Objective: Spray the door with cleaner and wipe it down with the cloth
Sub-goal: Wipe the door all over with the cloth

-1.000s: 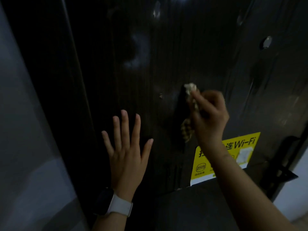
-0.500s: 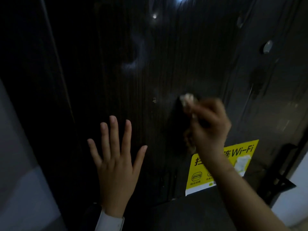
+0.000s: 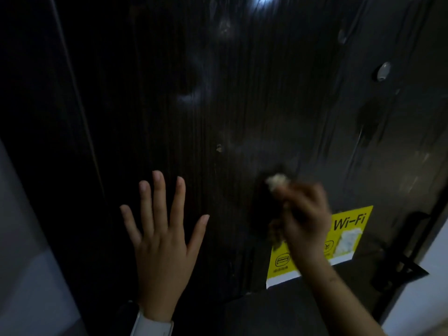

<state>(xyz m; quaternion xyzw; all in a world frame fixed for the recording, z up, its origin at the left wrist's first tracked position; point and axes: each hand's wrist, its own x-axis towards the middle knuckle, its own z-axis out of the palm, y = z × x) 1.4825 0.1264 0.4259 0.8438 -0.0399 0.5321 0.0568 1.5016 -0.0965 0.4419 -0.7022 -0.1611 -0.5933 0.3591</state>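
Your left hand (image 3: 161, 248) lies flat against the dark, glossy, wood-grained door (image 3: 230, 105), fingers straight and spread wide, palm to the panel, at about seven o'clock in the head view. A white watch strap (image 3: 151, 327) circles that wrist at the bottom edge.

Your right hand (image 3: 303, 219) is at about four o'clock, blurred, with its fingers curled round a bunched, pale cloth (image 3: 277, 181). A light tuft of the cloth sticks out above your knuckles at the twelve o'clock side of the hand and touches the door; a darker, checked-looking part hangs below the fist at its seven o'clock side.

Just behind your right wrist, a yellow rectangular sticker printed "Wi-Fi" (image 3: 349, 229) is stuck to the door, partly hidden by the hand. A small round silver fitting (image 3: 383, 71) sits at two o'clock on the panel. A tiny pale speck (image 3: 219, 148) marks the wood near the centre. A black metal bracket (image 3: 402, 267) stands at the lower right, beside a pale wall (image 3: 426, 299).
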